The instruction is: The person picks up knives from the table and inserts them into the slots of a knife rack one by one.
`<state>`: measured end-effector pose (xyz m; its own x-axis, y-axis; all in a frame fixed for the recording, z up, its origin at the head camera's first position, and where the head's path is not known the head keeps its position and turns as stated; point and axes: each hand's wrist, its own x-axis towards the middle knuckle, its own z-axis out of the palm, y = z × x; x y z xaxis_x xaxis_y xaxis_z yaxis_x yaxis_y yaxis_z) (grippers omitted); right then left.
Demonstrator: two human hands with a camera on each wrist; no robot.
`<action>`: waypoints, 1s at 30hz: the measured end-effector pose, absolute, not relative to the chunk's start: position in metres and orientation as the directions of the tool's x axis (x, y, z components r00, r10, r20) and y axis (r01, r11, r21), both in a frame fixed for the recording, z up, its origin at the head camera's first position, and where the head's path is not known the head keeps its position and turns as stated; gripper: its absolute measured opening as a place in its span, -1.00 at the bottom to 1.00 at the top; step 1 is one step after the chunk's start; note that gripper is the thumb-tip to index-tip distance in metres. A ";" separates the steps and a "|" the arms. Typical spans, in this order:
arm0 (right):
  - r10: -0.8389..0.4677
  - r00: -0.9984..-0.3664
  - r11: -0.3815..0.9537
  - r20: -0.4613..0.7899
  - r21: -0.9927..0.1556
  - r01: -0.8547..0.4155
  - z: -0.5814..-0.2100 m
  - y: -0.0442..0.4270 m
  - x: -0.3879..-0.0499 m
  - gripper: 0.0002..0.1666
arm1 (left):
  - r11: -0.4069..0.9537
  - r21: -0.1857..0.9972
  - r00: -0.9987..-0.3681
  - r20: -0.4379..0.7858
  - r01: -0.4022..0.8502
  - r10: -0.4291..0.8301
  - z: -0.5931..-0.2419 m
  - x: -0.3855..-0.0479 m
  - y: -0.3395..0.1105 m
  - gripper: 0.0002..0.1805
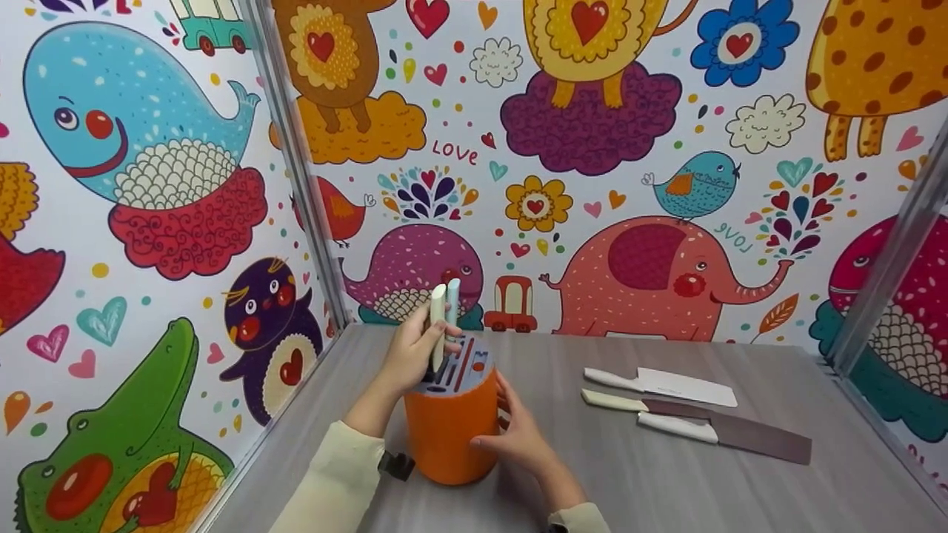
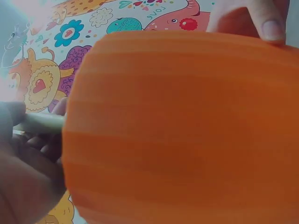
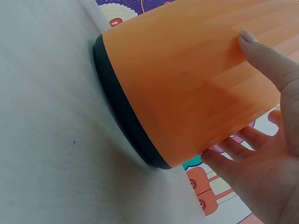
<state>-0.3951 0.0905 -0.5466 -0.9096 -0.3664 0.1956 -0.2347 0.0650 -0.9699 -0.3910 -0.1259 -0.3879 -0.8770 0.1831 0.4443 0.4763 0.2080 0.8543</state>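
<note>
An orange knife block (image 1: pixel 452 437) with a grey slotted top stands upright on the table. My left hand (image 1: pixel 409 354) holds the cream handle (image 1: pixel 438 314) of a knife at the block's top; its blade is mostly hidden. Close behind rises a pale blue handle (image 1: pixel 454 292), partly covered by the left fingers. Against the block's right side, my right hand (image 1: pixel 522 438) grips it, thumb on the front and fingers toward the back. The right wrist view shows that thumb and the fingertips touching the orange wall (image 3: pixel 187 88), above a black base (image 3: pixel 124 107).
On the table (image 1: pixel 563 488) to the right lie a white-handled cleaver (image 1: pixel 689 386), a cream-handled knife (image 1: pixel 615 401) with a dark blade, and another white-handled cleaver (image 1: pixel 763 438) overlapping it. Printed panels (image 1: pixel 474 200) wall in the back and sides.
</note>
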 end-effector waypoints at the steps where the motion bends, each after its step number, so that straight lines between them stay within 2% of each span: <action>1: -0.366 -0.910 0.066 0.196 -0.970 -0.236 -0.547 0.090 -0.395 0.37 | 0.205 0.859 -0.880 0.439 0.470 0.178 -0.390 -0.391 -0.126 -0.55; 13: -0.354 -0.917 0.076 0.185 -0.971 -0.226 -0.545 0.090 -0.394 0.43 | 0.196 0.876 -0.896 0.415 0.440 0.158 -0.403 -0.389 -0.124 -0.59; 21: -0.365 -0.910 0.082 0.196 -0.967 -0.241 -0.542 0.093 -0.397 0.37 | 0.190 0.884 -0.904 0.415 0.427 0.102 -0.404 -0.389 -0.120 -0.58; 26: -0.363 -0.914 0.131 0.180 -0.962 -0.241 -0.543 0.093 -0.399 0.35 | 0.243 0.862 -0.882 0.468 0.445 -0.047 -0.407 -0.385 -0.123 -0.58; 30: -0.352 -0.928 0.125 0.119 -0.977 -0.173 -0.544 0.092 -0.399 0.39 | 0.323 0.827 -0.808 0.541 0.461 -0.234 -0.421 -0.377 -0.125 -0.68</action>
<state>-0.3990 0.0915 -0.5441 -0.9283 -0.3521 0.1192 -0.1727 0.1248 -0.9770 -0.3770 -0.1253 -0.4205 -0.8077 -0.2336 0.5414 0.4608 0.3228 0.8267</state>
